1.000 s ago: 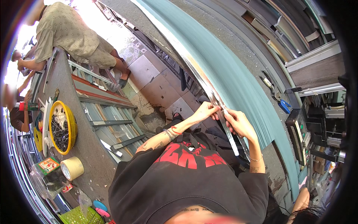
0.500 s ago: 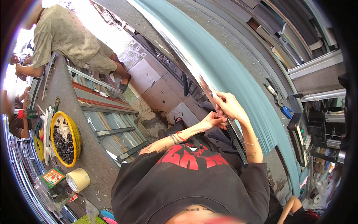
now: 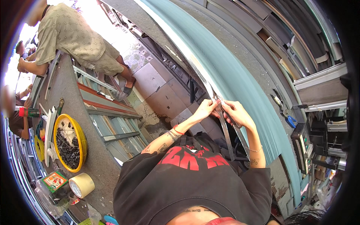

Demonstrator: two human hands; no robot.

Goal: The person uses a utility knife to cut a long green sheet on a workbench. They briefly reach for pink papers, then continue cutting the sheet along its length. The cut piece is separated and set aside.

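Close together in front of my chest, my left hand (image 3: 206,110) and my right hand (image 3: 236,113) are both closed round a long, narrow metal strip (image 3: 226,139). The left hand pinches it from the left, fingertips near the right hand's. Part of the strip is hidden by my fingers, and its lower end hangs toward my shirt. Just right of it runs a second thin strip or profile edge (image 3: 243,141), apart from it at the lower end. Beside my right hand lies a long pale blue-green sheet (image 3: 243,80) along the bench.
Pliers with blue handles (image 3: 288,119) lie on the right bench. On the left bench are a yellow basket of small black pieces (image 3: 84,148), a tape roll (image 3: 82,185) and a green box (image 3: 56,181). Framed panels (image 3: 107,98) lean below; a person (image 3: 80,41) stands beyond.
Both hands have risen slightly, the left shifting left. The strip's lower end has swung left, parting from the strip beside it. An arm at the lower right is out of view.
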